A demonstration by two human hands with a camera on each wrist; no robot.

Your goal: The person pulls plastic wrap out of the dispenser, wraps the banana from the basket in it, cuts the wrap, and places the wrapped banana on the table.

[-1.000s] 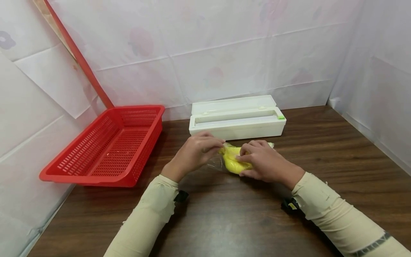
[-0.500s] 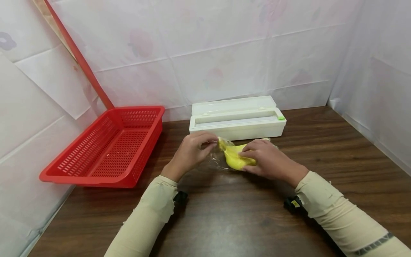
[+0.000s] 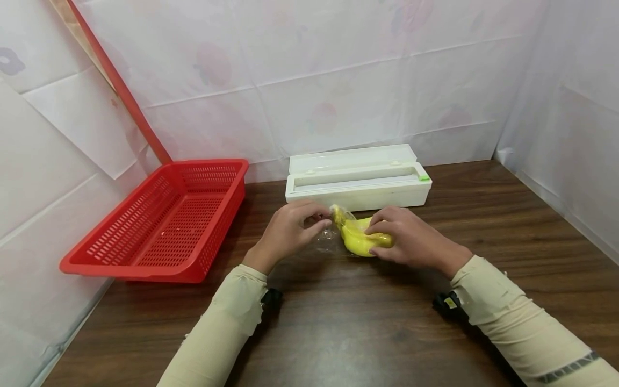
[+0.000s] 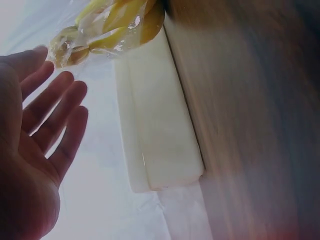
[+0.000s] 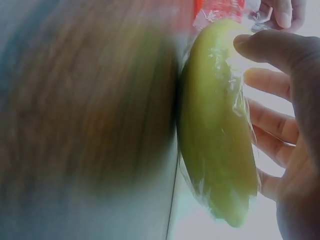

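Brown bench; right hand fingers curled around wrapped banana; left hand fingers pinching film beside banana.

table: smeared by blur in my right wrist view | banana: far end hidden under right hand | red basket: cut by top edge | left hand: palm runs off frame, can't see fingertips grip film
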